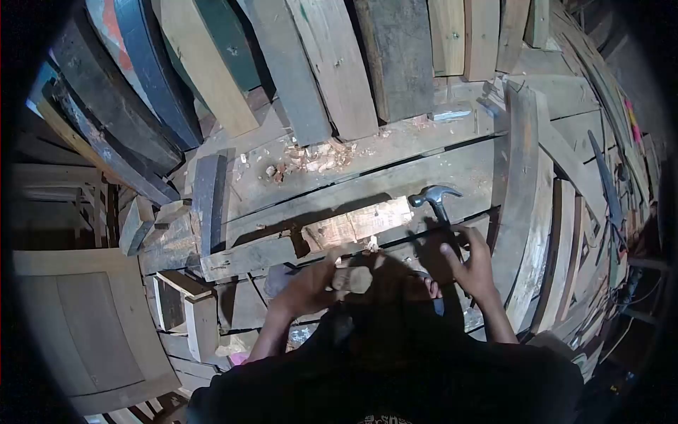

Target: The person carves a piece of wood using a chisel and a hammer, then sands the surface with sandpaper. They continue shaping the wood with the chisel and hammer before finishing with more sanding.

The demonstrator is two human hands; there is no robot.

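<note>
My left hand (311, 286) is closed on a short wooden block (359, 280) with a pale, many-sided end, held just in front of my body. My right hand (474, 267) is to the right, thumb and fingers apart. Beside its fingertips is the dark handle of a claw hammer (435, 195), whose metal head rests near the right end of a brightly lit wooden piece (357, 222). That piece lies along the planks and has a line across its middle. Shadow hides the lower end of the hammer handle.
Wood shavings (321, 157) are scattered across the plank surface (296, 198), which has long dark gaps. Thick boards (339, 78) lean along the far side. Upright timbers (519, 191) stand on the right. A panelled wooden door (85, 318) lies at the left, near small offcuts (187, 293).
</note>
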